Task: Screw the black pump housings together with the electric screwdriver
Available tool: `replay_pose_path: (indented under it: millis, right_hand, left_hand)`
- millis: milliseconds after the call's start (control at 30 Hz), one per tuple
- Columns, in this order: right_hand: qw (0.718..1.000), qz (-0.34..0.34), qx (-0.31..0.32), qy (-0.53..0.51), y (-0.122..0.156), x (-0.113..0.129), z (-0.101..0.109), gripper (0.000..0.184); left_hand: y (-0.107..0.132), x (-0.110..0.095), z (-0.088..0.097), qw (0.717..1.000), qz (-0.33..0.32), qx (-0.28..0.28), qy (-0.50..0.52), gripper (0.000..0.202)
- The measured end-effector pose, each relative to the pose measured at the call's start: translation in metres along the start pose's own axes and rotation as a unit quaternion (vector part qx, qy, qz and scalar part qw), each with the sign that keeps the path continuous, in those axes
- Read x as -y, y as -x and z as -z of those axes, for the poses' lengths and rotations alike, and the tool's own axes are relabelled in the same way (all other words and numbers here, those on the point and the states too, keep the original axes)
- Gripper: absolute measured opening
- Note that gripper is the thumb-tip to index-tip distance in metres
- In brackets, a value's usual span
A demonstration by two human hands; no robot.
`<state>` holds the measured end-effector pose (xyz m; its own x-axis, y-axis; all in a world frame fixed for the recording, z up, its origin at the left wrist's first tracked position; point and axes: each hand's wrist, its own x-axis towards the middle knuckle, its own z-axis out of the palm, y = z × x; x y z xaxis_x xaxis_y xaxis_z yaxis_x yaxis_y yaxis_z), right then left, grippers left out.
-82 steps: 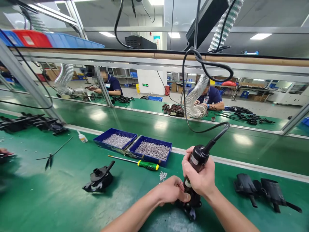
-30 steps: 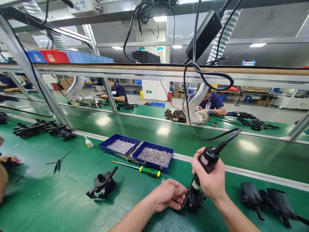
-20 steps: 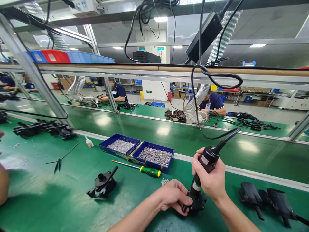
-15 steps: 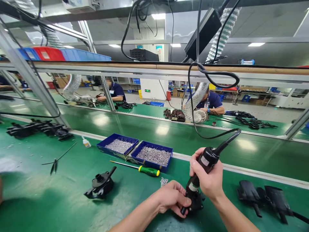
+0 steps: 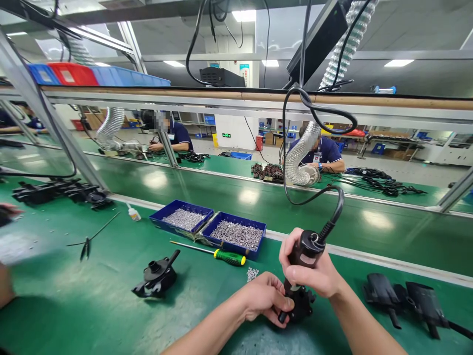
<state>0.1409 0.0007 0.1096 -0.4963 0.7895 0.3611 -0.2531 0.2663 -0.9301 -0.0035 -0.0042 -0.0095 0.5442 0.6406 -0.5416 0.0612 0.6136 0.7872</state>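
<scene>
My right hand is wrapped round a black corded electric screwdriver, which points down at a black plastic housing. The tool's tip is hidden behind my fingers and the housing. My left hand grips the housing at its left side, thumb on top near a short tube, and the part rests on the green bench. Just beyond my left hand lies a small pile of nuts. A green and yellow screwdriver lies behind it. Further left on the bench stands another black housing.
Two blue trays hold many small metal screws and parts. More black housings lie at right and far left. A small white bottle and tweezers-like tool lie at left. A co-worker's arm enters at the left edge.
The electric screwdriver has swung more upright, its top shifting left and slightly down with my right hand. My left hand stays on the housing. Another person's hand appears at the left edge.
</scene>
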Motion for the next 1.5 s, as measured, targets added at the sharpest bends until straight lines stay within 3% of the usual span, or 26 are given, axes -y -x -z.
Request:
replay_pose_path:
  millis: [67, 133, 200, 333, 567, 733, 833, 933, 1033, 1133, 1200, 1300, 1500]
  right_hand:
    - [0.991, -0.007, -0.121, 0.063, -0.001, -0.003, -0.007, 0.023]
    - [0.952, -0.012, -0.270, 0.147, -0.001, -0.010, -0.016, 0.023]
    - [0.927, -0.011, -0.321, 0.195, 0.000, -0.017, -0.024, 0.025]
    - [0.940, 0.006, -0.287, 0.182, 0.001, -0.021, -0.030, 0.022]
    - [0.957, 0.033, -0.266, 0.113, 0.001, -0.015, -0.024, 0.020]
    - [0.984, 0.045, -0.173, 0.028, 0.003, -0.018, -0.011, 0.025]
    - [0.992, 0.056, -0.113, -0.024, 0.008, -0.014, -0.002, 0.025]
    - [0.985, 0.084, -0.140, -0.047, 0.014, -0.006, 0.005, 0.023]
    - [0.975, 0.110, -0.191, -0.003, 0.020, 0.000, 0.007, 0.021]
    - [0.978, 0.094, -0.179, 0.050, 0.023, 0.001, 0.004, 0.017]
    - [0.983, 0.071, -0.159, 0.062, 0.022, -0.001, 0.002, 0.015]
    - [0.987, 0.056, -0.144, 0.054, 0.019, -0.002, 0.000, 0.015]
    - [0.988, 0.055, -0.141, 0.031, 0.019, -0.001, 0.002, 0.018]
  left_hand:
    - [0.001, 0.000, -0.001, 1.000, 0.006, 0.001, 0.009, 0.055]
    - [0.003, -0.001, -0.001, 1.000, 0.009, -0.002, 0.018, 0.054]
    - [0.004, -0.003, -0.002, 1.000, 0.005, -0.008, 0.022, 0.051]
    - [0.007, -0.003, -0.003, 1.000, -0.007, -0.006, 0.012, 0.045]
    - [0.009, 0.006, -0.003, 0.999, -0.036, -0.022, 0.031, 0.063]
    - [0.011, 0.008, -0.013, 0.997, -0.064, -0.043, 0.018, 0.064]
    - [0.017, 0.005, -0.019, 0.994, -0.068, -0.025, -0.087, 0.050]
    - [0.027, 0.000, -0.016, 0.953, -0.152, -0.095, -0.243, 0.041]
    - [0.036, -0.008, 0.002, 0.886, -0.212, -0.180, -0.372, 0.015]
    - [0.036, -0.012, 0.030, 0.805, -0.201, -0.278, -0.484, 0.022]
    - [0.032, -0.011, 0.046, 0.769, -0.163, -0.311, -0.534, 0.025]
    - [0.024, -0.005, 0.056, 0.748, -0.135, -0.306, -0.574, 0.028]
    - [0.012, 0.003, 0.047, 0.738, -0.114, -0.291, -0.598, 0.033]
